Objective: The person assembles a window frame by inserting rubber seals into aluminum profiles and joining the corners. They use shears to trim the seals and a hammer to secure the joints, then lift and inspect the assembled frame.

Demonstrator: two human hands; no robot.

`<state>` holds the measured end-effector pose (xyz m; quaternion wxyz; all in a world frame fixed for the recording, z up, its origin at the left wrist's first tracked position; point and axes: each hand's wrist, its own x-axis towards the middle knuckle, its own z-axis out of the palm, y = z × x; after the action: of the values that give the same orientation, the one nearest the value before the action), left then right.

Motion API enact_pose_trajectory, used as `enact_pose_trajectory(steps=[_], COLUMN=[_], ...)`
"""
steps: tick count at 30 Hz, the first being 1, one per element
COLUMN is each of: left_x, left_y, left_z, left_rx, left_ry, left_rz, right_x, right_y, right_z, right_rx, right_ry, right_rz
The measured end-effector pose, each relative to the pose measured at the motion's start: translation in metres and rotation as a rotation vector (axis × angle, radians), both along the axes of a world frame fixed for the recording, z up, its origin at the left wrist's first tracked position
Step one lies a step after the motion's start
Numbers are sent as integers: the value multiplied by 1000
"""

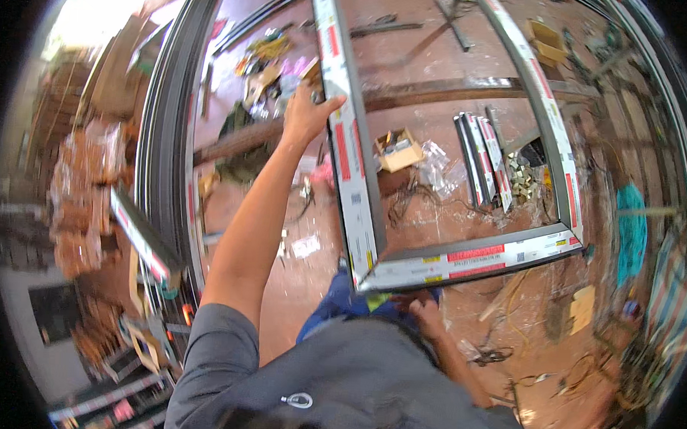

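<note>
A large rectangular window frame (351,169), dark profile with white and red protective film, stretches away in front of my body. My left hand (311,112) grips its left bar partway along, thumb on top and fingers at the outer side. The near bar (472,260) crosses just in front of my waist, with a mitred corner at each end. Below this bar, close to my waist, is my right hand (429,316); its fingers are partly hidden and blurred. A small yellow-green thing (378,300) shows beside it, too unclear to name.
A wooden beam (456,93) runs under the frame. On the floor are an open cardboard box (398,151), short film-covered profile pieces (481,161), plastic wrap (440,169) and cables (582,371). Long dark profiles (172,107) stand at the left; a brown box (546,43) sits far right.
</note>
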<state>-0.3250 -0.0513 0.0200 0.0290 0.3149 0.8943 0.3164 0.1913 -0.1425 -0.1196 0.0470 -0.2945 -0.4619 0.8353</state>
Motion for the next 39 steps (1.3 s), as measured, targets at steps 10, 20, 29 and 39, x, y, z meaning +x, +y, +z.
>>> enact_pose_trajectory(steps=[10, 20, 29, 39], left_x=[-95, -130, -135, -108], left_y=[138, 159, 157, 157], left_z=[-45, -50, -51, -41], left_rx=[-139, -134, -187, -163], left_ry=[-142, -339, -339, -344], left_rz=[-53, -69, -81, -122], right_x=[-148, -143, -194, -157], right_y=[-104, -124, -86, -100], right_z=[6, 11, 27, 22], right_rx=[-506, -487, -545, -464], right_ry=[379, 470, 255, 357], right_rz=[-1173, -1482, -1382, -1589])
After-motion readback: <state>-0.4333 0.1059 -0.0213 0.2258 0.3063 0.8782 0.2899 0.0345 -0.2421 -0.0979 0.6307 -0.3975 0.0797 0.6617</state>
